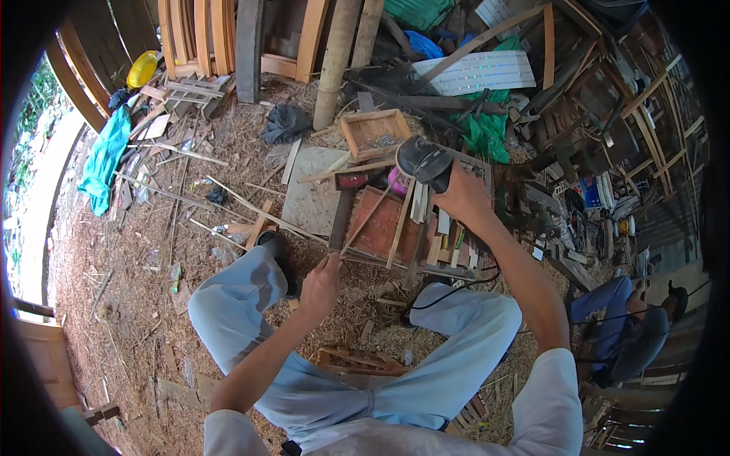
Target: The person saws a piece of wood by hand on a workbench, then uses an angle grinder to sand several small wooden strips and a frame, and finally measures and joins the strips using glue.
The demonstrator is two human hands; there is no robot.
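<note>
Floor (137,292): littered.
Left hand (320,287): fingers clamped on dark stick (341,220), near end.
Right hand (461,194): fingers round black tool (424,162), jutting leftward.

No words, numbers or signs can be read. Faint pale marks on the dark tool (423,162) are too small to make out; any print on the blue item (588,191) at right is illegible too.

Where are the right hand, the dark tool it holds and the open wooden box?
Right hand (464,195): head view, back of the hand.
Dark tool (424,162): head view, on its body.
Open wooden box (372,126): head view, bare inner base.
</note>
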